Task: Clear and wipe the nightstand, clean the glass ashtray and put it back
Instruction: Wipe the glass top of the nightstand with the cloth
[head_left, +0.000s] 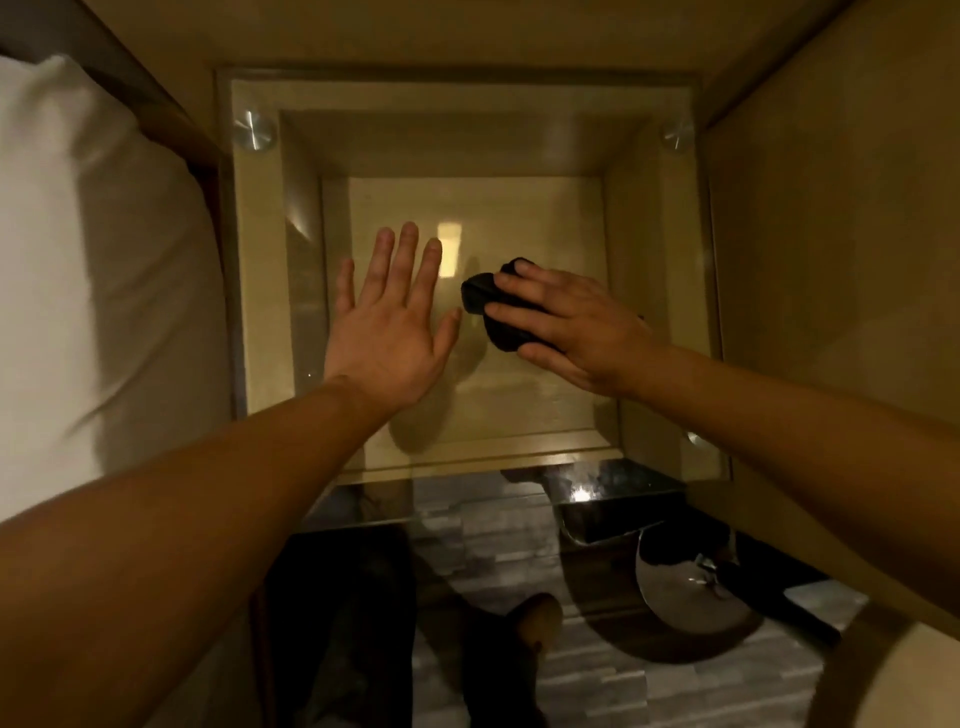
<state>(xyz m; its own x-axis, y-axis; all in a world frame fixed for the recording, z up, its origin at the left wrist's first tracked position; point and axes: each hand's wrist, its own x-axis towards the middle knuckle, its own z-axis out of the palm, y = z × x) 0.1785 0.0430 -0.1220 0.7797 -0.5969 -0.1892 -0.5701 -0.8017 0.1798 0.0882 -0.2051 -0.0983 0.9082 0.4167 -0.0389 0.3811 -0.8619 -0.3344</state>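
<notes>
Pressing dark cloth (496, 310) mid-nightstand (260, 291), right hand (576, 327) fingers gripping; left hand (389, 322) fingers splayed.

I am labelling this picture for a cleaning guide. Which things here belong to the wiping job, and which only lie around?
Belong to the job:
glass-topped beige nightstand
crumpled black cloth under the right hand
open left hand over the glass

Only around:
white pillow
shiny round metal object on the floor

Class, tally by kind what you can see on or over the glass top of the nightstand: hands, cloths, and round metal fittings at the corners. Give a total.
Hands: 2, the left hand flat and open, the right hand pressing the cloth
Cloths: 1, a dark cloth
Round metal fittings: 2 clearly seen, back left and back right
Total: 5
</notes>
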